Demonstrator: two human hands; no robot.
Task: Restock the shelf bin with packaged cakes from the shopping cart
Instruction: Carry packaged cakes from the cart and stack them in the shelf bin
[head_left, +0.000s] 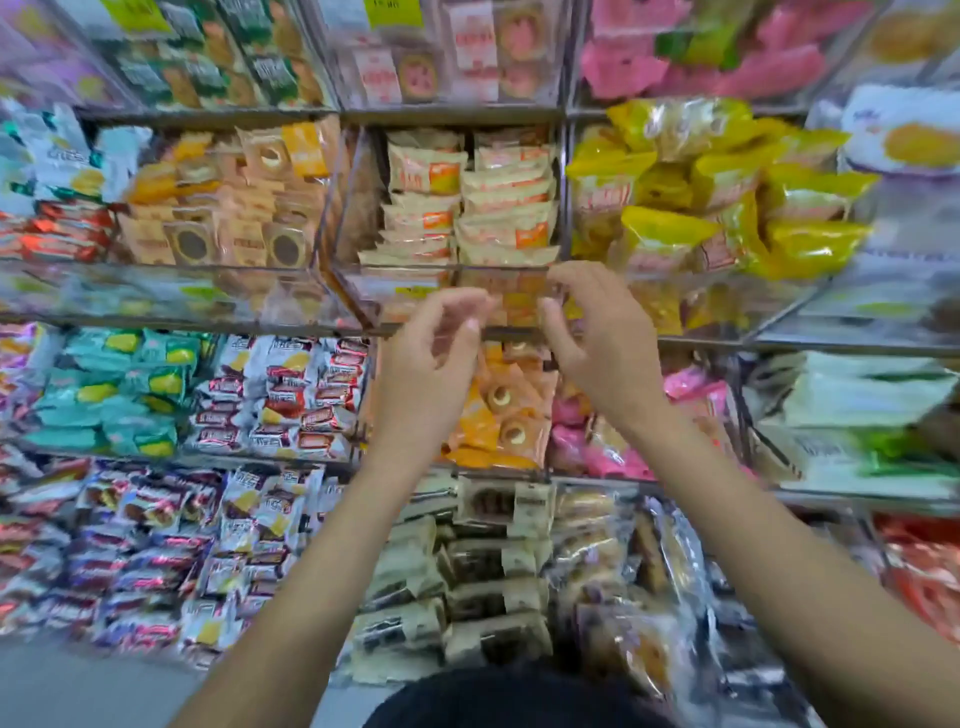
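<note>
head view. my left hand (434, 353) and my right hand (597, 332) are raised side by side in front of the clear shelf bin (447, 291) in the middle row of the shelf. both hands have loosely curled fingers and grasp nothing that i can make out; motion blur hides the fingertips, which lie near the bin's front wall, and i cannot tell whether they touch it. inside the bin, the packaged cakes (467, 208) stand in two neat stacks of beige and orange wrappers, far side of the front wall. left of this bin is a bin of round cookies (218, 208); right of it, yellow packets (727, 197). below, between my forearms, lie orange packets (504, 415) and pale wrapped cakes (467, 571).
</note>
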